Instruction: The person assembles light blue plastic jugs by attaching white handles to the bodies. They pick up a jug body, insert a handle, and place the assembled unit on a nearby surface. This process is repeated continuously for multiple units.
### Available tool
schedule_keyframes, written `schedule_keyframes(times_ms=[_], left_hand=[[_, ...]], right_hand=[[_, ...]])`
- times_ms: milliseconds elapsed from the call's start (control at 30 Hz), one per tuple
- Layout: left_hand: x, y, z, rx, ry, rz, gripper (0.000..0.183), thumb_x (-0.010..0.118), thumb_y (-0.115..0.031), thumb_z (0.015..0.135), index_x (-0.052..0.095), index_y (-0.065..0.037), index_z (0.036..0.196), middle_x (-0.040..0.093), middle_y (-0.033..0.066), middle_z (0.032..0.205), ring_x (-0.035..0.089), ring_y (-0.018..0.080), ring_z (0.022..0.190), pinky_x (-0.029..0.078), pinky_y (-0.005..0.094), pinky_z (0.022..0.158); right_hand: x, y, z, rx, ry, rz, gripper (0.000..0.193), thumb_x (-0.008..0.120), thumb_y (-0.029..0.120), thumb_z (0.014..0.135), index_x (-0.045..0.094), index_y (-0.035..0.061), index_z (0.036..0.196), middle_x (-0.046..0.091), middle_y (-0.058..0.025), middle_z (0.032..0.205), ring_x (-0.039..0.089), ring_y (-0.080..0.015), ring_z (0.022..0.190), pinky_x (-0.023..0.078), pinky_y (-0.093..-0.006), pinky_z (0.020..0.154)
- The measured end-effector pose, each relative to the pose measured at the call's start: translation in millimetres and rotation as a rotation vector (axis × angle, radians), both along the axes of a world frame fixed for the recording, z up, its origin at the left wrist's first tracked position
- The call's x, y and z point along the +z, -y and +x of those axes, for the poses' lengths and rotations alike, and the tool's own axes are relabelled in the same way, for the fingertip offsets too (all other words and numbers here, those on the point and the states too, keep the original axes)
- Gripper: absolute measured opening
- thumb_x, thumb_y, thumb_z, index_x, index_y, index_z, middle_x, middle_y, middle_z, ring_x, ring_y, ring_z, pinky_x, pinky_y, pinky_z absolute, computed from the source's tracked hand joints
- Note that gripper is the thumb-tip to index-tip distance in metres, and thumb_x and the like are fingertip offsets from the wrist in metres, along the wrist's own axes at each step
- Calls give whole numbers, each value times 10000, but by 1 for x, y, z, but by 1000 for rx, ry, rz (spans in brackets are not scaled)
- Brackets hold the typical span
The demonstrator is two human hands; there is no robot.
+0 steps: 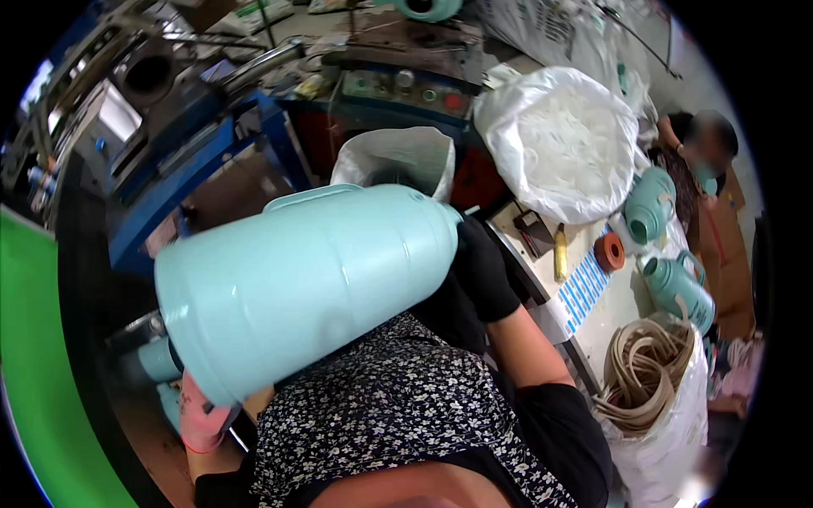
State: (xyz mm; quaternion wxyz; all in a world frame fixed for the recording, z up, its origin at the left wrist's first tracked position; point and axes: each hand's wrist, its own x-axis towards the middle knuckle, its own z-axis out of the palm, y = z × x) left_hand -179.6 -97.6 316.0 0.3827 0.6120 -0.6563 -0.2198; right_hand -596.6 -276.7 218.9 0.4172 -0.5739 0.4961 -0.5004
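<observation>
A large light-teal thermos flask casing (pixel 313 275) lies slantwise across the front of my body, its wide base to the left and its narrow neck to the right. My right hand (pixel 484 267), in a black glove, is closed round the neck end. Below the base at the lower left is my left hand (pixel 203 416) in a pink glove. The casing covers its fingers, so its grip cannot be made out. A handle (pixel 309 196) runs along the casing's far side.
Ahead stand a control panel (pixel 415 91) with buttons and a white bag (pixel 402 148). Right of it is a sack of clear plastic pieces (pixel 572 135). A worktable (pixel 622 292) holds a tape roll (pixel 609 252) and a teal flask (pixel 680 289). Coiled strips (pixel 648 364) fill another sack. A person (pixel 707 148) is at the far right.
</observation>
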Motion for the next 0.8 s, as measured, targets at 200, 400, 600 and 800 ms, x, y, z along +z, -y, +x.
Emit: schedule_keyframes(times_ms=[200,400,600,800], left_hand=[[-7,67,-71,63,-257,70,352,468,-33,890,446,15,1238,533,99,1103,519,165,1002,413,290,907],[-63,75,-70,178,-883,-139,314,473,-51,884,473,26,1188,564,93,1068,549,174,969,445,292,864],[-91,179,-74,3,-321,11,679,617,-63,850,280,3,1436,397,176,1406,409,285,1285,316,376,1087],[-28,274,-199,-563,120,-500,793,708,-145,709,339,16,1392,422,228,1367,395,423,1263,297,467,1092]], right_hand=[[7,-81,-12,60,1146,593,446,432,327,974,495,23,1294,572,-112,1248,540,-232,1152,406,-388,1011],[-7,-84,1,-2,769,385,518,478,418,955,458,55,1324,573,-110,1234,561,-240,1122,438,-397,961],[79,-6,-34,-195,28,11,292,563,186,910,574,-13,1124,625,-152,981,607,-274,914,485,-372,785],[92,69,36,33,-1134,-905,120,623,223,711,645,106,726,595,-74,883,570,-265,888,450,-408,787]])
